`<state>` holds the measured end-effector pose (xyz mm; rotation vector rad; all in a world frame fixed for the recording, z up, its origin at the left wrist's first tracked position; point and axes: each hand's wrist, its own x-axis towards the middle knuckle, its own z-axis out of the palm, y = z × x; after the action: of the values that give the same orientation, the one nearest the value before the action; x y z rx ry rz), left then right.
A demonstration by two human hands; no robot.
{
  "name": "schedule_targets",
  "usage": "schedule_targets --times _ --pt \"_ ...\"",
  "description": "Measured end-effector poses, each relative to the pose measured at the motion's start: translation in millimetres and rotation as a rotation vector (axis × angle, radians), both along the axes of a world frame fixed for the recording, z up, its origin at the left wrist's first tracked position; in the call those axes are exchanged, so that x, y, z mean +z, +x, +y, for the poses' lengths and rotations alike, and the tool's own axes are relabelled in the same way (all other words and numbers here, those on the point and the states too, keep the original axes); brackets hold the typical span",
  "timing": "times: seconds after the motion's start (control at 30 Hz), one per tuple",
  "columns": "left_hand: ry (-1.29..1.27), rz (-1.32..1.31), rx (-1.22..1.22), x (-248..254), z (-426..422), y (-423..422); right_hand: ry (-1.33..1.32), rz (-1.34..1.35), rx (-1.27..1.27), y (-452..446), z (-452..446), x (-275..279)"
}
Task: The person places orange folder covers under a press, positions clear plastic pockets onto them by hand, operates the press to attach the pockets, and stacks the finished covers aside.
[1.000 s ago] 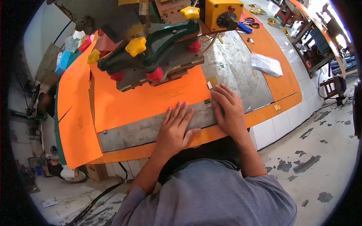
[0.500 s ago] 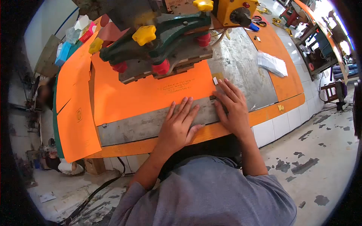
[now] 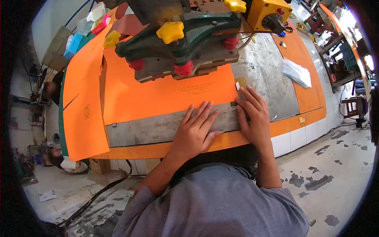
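An orange sheet (image 3: 146, 98) with small printed text lies on the metal plate (image 3: 150, 132), partly beneath a green press head (image 3: 189, 39) with red and yellow knobs. Fingers spread, my left hand (image 3: 195, 132) rests flat on the plate, its fingertips at the sheet's lower edge. My right hand (image 3: 254, 116) lies with fingers apart beside the sheet's lower right corner, near a small white piece (image 3: 237, 86) and a small dark block. Neither hand holds anything.
Another orange sheet (image 3: 85, 122) with a stamped emblem overhangs the table's left side. A yellow control box (image 3: 268, 15) stands behind the plate. White packets (image 3: 296, 73) lie at the right, and scissors (image 3: 289, 27) farther back. People are partly visible at the far left.
The camera view has shifted, so the table and press appear farther right and higher. Both hands keep nearly the same places on the plate, and the sheet stays under the press.
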<state>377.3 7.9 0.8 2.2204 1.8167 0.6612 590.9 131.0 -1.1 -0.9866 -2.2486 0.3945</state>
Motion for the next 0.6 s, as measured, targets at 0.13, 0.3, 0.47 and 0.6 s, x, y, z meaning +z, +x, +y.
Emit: schedule_targets --times 0.13,0.3,0.47,0.6 --pt "0.003 -0.006 0.003 1.0 0.5 -0.1 -0.004 -0.015 -0.003 0.7 -0.2 -0.7" --pt "0.022 -0.016 0.013 0.7 0.6 -0.3 -0.005 -0.014 0.001 0.0 0.5 -1.0" --pt "0.029 -0.014 0.011 -0.6 -0.6 -0.6 -0.001 0.005 0.026 -1.8 0.5 0.9" --pt "0.043 0.009 0.007 0.1 -0.6 -0.2 0.014 -0.037 0.032 -1.4 -0.2 0.4"
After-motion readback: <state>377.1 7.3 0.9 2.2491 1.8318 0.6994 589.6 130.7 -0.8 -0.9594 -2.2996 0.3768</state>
